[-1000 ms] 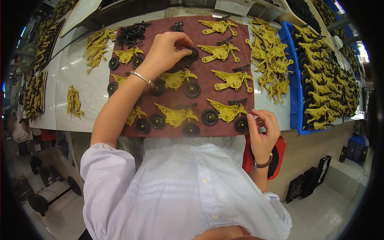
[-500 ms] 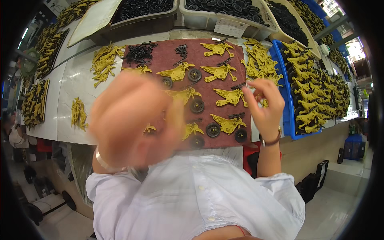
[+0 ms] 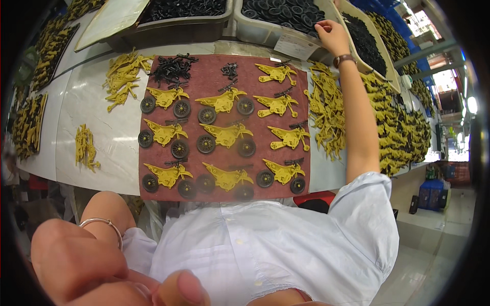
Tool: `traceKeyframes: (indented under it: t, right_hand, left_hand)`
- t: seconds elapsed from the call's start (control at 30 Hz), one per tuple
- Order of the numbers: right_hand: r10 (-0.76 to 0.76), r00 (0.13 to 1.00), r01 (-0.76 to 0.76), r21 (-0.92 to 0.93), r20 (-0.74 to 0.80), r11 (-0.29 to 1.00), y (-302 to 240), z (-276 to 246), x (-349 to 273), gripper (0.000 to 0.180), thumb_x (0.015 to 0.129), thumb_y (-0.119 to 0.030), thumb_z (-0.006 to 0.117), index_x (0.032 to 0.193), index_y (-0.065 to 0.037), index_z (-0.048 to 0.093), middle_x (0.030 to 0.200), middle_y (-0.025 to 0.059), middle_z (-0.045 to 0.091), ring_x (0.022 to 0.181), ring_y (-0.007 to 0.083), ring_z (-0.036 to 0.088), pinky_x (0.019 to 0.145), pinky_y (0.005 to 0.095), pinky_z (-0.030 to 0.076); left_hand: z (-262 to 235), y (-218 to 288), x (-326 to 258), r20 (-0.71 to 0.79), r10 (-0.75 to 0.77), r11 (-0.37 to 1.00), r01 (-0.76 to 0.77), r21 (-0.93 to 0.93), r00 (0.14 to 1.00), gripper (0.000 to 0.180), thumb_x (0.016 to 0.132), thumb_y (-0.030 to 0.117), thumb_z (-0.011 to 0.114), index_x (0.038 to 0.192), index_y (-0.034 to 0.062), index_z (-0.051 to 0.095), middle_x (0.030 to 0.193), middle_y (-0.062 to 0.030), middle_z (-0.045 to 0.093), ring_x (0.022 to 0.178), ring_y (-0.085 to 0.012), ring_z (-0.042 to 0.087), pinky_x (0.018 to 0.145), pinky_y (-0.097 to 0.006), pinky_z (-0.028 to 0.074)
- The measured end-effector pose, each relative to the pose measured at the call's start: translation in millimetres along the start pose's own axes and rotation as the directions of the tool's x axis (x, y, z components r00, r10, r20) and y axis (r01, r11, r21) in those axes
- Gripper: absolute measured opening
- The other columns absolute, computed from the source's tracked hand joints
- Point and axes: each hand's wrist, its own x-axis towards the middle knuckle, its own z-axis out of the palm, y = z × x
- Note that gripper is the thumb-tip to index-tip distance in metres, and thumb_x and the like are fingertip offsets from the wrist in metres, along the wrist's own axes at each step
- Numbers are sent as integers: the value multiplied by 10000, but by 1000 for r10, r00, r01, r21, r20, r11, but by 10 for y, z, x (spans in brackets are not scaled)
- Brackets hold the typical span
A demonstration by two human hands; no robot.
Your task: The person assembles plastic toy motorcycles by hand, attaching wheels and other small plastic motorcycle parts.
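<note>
My right hand (image 3: 333, 39) reaches into the near right corner of a grey bin (image 3: 255, 29) of black toy wheels (image 3: 286, 14). Thumb and fingers pinch together at the wheels there. Large and close at lower left, my left hand (image 3: 87, 262) is curled closed, its thumb showing; whatever it may hold is hidden. Yellow toy motorbike bodies (image 3: 220, 102) lie in columns on a dark red cloth (image 3: 199, 148). Black wheels flank those in the left and middle columns. In the right column only the nearest body (image 3: 286, 172) has a wheel (image 3: 265, 178) at each end.
Small black parts (image 3: 173, 69) are heaped on the cloth's far left. Loose yellow parts lie left (image 3: 122, 76) and right (image 3: 325, 107) of it, with a small pile (image 3: 86, 148) nearer left. Rows of yellow-and-black pieces (image 3: 398, 122) fill the right side. More bins (image 3: 184, 25) line the back.
My right hand has moved from beside the cloth's right column, far and up to the wheel bin. My left hand has drawn back from over the cloth to the lower left.
</note>
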Motion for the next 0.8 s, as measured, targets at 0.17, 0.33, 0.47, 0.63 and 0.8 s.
traceKeyframes:
  t: [0.17,0.33,0.47,0.63,0.8]
  right_hand:
    - [97,947,-19,-248,307,969,421,335,531,836,677,-619,742,1299,-100,539,1264,212,574,1158,349,571,991,434,450]
    - [286,819,-28,-463,498,886,204,519,725,1167,609,-672,761,1481,-80,260,1429,273,398,1328,386,407,1095,456,352]
    - [241,828,78,-530,506,844,698,790,1101,1160,612,-606,793,1468,-19,276,1433,248,410,1322,347,429,1085,418,369]
    - [161,793,135,-427,587,894,741,752,1101,824,660,-566,784,1235,-19,560,1248,229,586,1154,341,573,961,405,454]
    - [-40,926,168,-317,375,933,1034,682,964,545,819,-508,670,1133,-66,613,1112,189,653,1029,337,622,886,405,478]
  left_hand:
    - [-380,69,-232,-22,-79,997,78,-23,997,460,692,-107,708,1009,65,423,739,-87,528,512,-145,381,460,-274,306]
    - [-87,2,49,-36,-127,990,124,-60,991,463,693,-96,725,985,75,408,726,-92,529,499,-146,380,453,-276,313]
    - [-242,244,-60,-23,-166,983,164,-82,986,468,694,-87,739,965,83,397,715,-95,529,488,-146,380,448,-277,318]
    - [-355,333,-41,11,-211,973,211,-98,977,477,695,-76,755,941,93,383,702,-100,530,475,-147,379,441,-278,325]
    - [-251,407,114,49,-209,964,214,-158,977,490,697,-66,772,917,103,368,689,-105,531,462,-148,379,434,-279,331]
